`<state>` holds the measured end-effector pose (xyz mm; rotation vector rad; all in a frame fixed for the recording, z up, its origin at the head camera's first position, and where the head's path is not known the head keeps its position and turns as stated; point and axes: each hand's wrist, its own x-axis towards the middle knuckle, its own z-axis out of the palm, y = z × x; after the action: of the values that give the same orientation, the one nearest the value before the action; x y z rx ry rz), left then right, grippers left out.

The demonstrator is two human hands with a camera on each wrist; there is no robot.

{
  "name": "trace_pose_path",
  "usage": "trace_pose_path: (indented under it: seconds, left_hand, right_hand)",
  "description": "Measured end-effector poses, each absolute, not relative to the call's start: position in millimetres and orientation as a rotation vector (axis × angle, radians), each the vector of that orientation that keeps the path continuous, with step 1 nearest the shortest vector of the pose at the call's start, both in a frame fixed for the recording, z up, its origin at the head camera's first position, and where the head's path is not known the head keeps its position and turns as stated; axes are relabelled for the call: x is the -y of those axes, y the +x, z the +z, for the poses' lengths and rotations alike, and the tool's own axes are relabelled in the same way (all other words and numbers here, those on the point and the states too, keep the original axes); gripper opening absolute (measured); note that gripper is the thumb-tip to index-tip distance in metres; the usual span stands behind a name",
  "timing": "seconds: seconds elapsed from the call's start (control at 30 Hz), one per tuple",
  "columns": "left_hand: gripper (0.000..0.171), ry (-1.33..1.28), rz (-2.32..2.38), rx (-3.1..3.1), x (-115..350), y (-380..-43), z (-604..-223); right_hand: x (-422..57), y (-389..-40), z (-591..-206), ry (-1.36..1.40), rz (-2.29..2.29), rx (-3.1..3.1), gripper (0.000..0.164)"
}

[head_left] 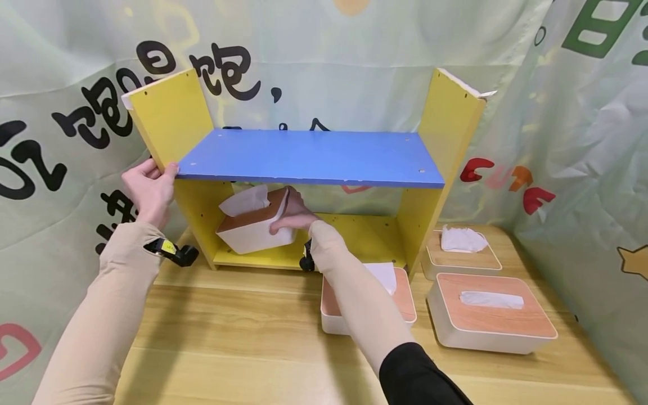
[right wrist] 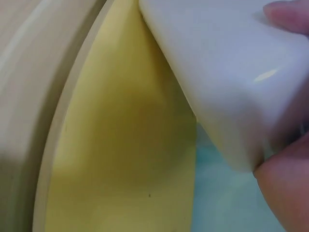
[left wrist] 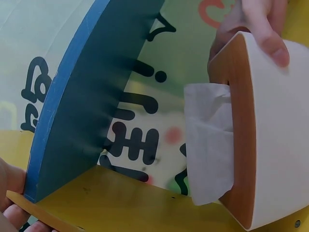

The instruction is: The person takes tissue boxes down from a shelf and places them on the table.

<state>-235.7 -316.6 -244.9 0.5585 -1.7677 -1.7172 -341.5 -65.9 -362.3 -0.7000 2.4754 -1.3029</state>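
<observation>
My right hand [head_left: 295, 212] grips a white tissue box [head_left: 255, 238] by its right end, thumb on the front wall. The box has a wood-look lid with a tissue sticking out. It sits tilted inside the lower compartment of a yellow and blue shelf [head_left: 309, 157], left end lower. In the right wrist view, the white wall of the box [right wrist: 217, 63] slants above the yellow bottom board [right wrist: 120, 145]. My left hand [head_left: 152, 188] holds the shelf's left side panel at the blue board's corner, thumb inside and fingers around the outer side.
On the wooden table [head_left: 228, 337], another tissue box [head_left: 336, 324] stands before the shelf, partly behind my right forearm. Two more boxes stand at the right, one nearer [head_left: 486, 340] and one farther back [head_left: 458, 257]. A printed curtain [head_left: 324, 84] hangs behind.
</observation>
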Motion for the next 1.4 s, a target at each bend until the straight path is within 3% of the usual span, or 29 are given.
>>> trace_pose_path:
  seconds: [0.87,1.4]
  left_hand:
    - [0.046,0.578,-1.730,1.760,315.7,-235.2,-243.0]
    - [0.047,0.578,-1.774,1.729,315.9,-234.4,-241.9]
  right_hand:
    - [59.2,-317.1,-345.3,-0.652,-1.551,-2.345,0.118]
    - [52.6,-289.6,-334.1,-0.613,-1.640,-2.378,0.130]
